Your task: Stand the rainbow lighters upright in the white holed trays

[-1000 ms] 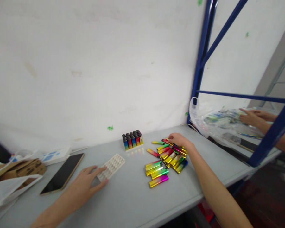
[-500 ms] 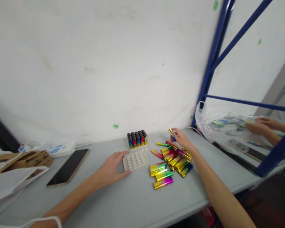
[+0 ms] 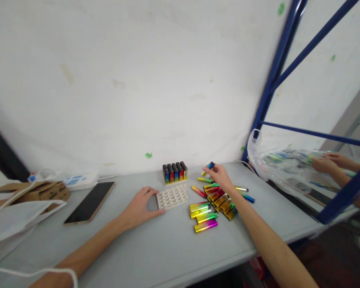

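My left hand [image 3: 141, 208] holds the left end of a white tray [image 3: 172, 197] with rows of round hollows, its thumb at the near corner and fingers at the far one. In my right hand [image 3: 220, 176] is a lighter [image 3: 209, 168], blue at its upper end and gold below, tilted above the table. Beneath that hand lies a loose heap of shiny multicoloured lighters [image 3: 217, 198], partly covered by my forearm. Several more lighters [image 3: 206, 217] lie at the heap's near left side. Behind the tray, a block of upright lighters [image 3: 175, 173] stands in rows in a pale base.
On the left of the grey table [image 3: 144, 252] are a phone [image 3: 90, 203], a cardboard box [image 3: 52, 191], a white bag [image 3: 15, 224] and a white power strip [image 3: 82, 181]. A blue metal frame [image 3: 265, 92] rises at right. Beyond it, another person's hands [image 3: 333, 162] handle plastic-wrapped items.
My right hand has moved left with the lighter and turned it, so its blue end now points up. Lighters at the heap's right side have shifted. My left hand stays at the tray.
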Action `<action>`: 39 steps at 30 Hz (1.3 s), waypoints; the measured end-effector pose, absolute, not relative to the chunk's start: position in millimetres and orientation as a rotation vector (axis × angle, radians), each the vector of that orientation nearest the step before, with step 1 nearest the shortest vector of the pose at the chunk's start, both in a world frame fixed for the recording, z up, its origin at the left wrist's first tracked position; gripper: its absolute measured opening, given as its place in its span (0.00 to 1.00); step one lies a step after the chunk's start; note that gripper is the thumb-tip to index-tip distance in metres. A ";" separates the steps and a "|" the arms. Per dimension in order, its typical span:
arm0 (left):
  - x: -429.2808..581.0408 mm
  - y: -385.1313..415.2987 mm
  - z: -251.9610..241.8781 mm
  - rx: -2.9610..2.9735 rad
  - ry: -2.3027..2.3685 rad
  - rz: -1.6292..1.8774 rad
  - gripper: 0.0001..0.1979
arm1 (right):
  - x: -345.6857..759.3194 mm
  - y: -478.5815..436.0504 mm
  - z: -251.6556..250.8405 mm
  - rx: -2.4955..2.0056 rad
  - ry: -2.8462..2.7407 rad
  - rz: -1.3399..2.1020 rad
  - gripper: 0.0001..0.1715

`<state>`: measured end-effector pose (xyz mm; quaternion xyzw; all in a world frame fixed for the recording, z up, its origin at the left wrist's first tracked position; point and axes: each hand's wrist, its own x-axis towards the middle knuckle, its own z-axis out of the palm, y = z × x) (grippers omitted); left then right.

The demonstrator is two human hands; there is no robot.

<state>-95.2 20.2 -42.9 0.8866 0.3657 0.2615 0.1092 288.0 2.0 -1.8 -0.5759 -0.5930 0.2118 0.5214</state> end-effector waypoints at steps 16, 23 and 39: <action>-78.9 1.7 -28.3 2.616 1.043 0.725 0.30 | 212.2 0.0 14.9 -1.350 -1.792 0.471 0.29; -78.0 1.3 -31.6 2.637 1.053 0.745 0.29 | 181.6 -4.1 2.4 -1.436 -1.724 0.366 0.34; -65.7 -4.4 -31.4 2.695 1.206 0.635 0.32 | 176.8 -14.5 -3.4 -1.454 -1.569 0.361 0.30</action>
